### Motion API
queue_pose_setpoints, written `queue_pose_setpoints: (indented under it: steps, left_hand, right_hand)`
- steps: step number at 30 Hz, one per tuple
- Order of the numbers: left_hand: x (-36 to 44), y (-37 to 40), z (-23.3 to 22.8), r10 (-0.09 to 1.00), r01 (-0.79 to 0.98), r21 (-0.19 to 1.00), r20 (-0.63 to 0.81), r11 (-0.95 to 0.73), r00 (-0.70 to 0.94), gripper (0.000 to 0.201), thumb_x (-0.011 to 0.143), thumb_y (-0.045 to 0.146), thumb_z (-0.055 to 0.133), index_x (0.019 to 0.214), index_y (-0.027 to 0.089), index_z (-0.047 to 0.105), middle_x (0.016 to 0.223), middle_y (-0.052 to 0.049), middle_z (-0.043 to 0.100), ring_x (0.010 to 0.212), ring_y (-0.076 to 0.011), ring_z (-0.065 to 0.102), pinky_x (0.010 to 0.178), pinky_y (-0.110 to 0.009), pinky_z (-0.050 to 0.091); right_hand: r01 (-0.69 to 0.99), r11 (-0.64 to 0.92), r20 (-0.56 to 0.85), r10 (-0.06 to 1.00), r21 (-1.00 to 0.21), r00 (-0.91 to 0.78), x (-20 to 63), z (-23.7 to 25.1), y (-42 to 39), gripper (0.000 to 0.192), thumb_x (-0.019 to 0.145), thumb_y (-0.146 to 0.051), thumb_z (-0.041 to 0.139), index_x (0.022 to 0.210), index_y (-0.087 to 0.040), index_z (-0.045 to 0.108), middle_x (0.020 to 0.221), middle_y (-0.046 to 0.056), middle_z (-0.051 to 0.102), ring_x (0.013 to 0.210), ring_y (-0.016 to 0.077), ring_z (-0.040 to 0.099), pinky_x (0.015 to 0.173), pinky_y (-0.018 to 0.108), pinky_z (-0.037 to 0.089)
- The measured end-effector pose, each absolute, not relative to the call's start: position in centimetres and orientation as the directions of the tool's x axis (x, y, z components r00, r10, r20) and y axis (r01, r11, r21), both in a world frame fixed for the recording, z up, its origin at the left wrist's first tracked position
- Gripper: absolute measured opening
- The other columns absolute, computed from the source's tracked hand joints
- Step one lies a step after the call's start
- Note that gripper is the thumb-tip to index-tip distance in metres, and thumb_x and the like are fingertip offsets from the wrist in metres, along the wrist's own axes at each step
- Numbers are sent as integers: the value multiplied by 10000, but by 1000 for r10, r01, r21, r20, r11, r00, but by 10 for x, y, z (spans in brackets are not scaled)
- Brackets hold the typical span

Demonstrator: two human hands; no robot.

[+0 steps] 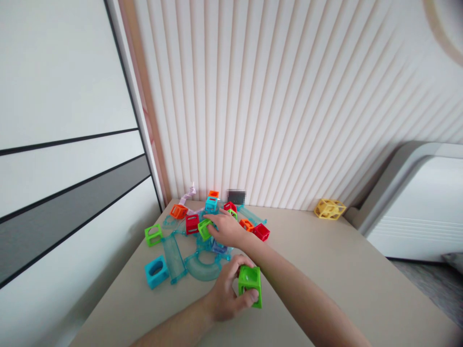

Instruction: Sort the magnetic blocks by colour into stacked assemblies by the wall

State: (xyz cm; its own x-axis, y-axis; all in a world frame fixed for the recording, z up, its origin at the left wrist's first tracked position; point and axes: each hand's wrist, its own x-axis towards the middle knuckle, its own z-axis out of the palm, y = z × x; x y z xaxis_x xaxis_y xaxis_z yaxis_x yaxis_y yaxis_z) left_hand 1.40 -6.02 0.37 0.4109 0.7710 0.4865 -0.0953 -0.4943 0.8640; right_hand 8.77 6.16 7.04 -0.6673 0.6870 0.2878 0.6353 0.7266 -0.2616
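Green cube (249,276) is clasped in the left hand (227,296), bottom centre, held apart from the blue track (200,273), presumably leaving the right hand (228,228) room. Below frame centre, a second green block (204,231) is touched by the latter; whether gripped cannot be told.

Left hand (227,295) holds green hollow plastic cube (249,275); right hand (227,228) touches second green plastic cube (203,230) near translucent blue plastic track pieces (173,259).

No lettering, number or sign can be read; the face of the small dark panel (236,197), left of the yellow cube frame (329,209), is blurred into coarse squares.
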Motion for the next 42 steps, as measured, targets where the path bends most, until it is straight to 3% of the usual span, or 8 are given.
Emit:
queue_pose_setpoints:
  steps: [5,12,18,22,25,31,37,42]
  left_hand:
    - [14,-60,5,775,-98,867,482,-488,408,397,859,479,651,1131,222,516,953,-44,573,797,-175,539,708,-290,444]
    - [15,-59,4,784,-98,873,474,-478,400,403,852,476,656,1125,215,515,955,-41,565,794,-172,538,703,-295,452]
    - [16,-57,4,811,-166,897,442,-410,383,406,878,496,649,1136,219,503,937,-30,555,788,-157,541,711,-290,481]
    - [17,-56,5,871,-247,925,361,-289,334,407,895,524,649,1132,233,492,944,-24,540,770,-140,545,653,-254,505]
    - [18,-54,10,910,-334,919,307,-207,280,435,896,570,640,1128,239,481,935,-20,535,728,-123,560,596,-226,520]
    - [16,-48,13,930,-406,889,309,-210,196,538,865,690,594,1153,250,482,1021,-41,564,649,-112,605,531,-243,562]
    - [16,-46,8,935,-387,899,298,-207,190,512,907,679,534,1172,244,493,1004,-45,592,653,-116,623,535,-239,570]
    - [18,-50,10,938,-316,938,227,-140,260,504,928,641,536,1226,244,448,1056,-65,587,688,-130,630,530,-235,554]
  right_hand:
    - [673,673,294,740,-307,-605,88,71,59,415,977,-141,438,1373,-148,564,1055,115,777,978,228,716,1065,382,384]
    - [676,638,260,769,-370,-584,89,74,60,462,915,-64,433,1289,-245,634,1041,67,770,930,217,718,806,279,474]
    - [575,539,248,825,-615,-507,94,78,62,488,882,-33,425,1218,-254,702,1078,31,767,952,184,704,824,242,487]
    - [571,489,246,858,-660,-451,100,79,66,469,892,-54,418,1209,-238,711,955,27,772,808,174,694,729,235,495]
    - [547,482,265,864,-685,-429,105,80,70,465,890,-58,416,1204,-236,709,977,27,763,840,181,687,735,246,498]
    - [487,445,286,885,-752,-367,117,78,75,464,916,-91,360,1240,-203,672,873,17,723,739,158,640,680,248,494]
    - [57,286,260,925,-957,-278,134,83,62,386,959,-259,386,1277,-210,600,937,39,721,742,177,676,691,292,545]
    - [-211,126,182,946,-969,-269,175,81,22,398,887,-503,644,1195,-255,595,972,46,749,782,211,712,754,348,564]
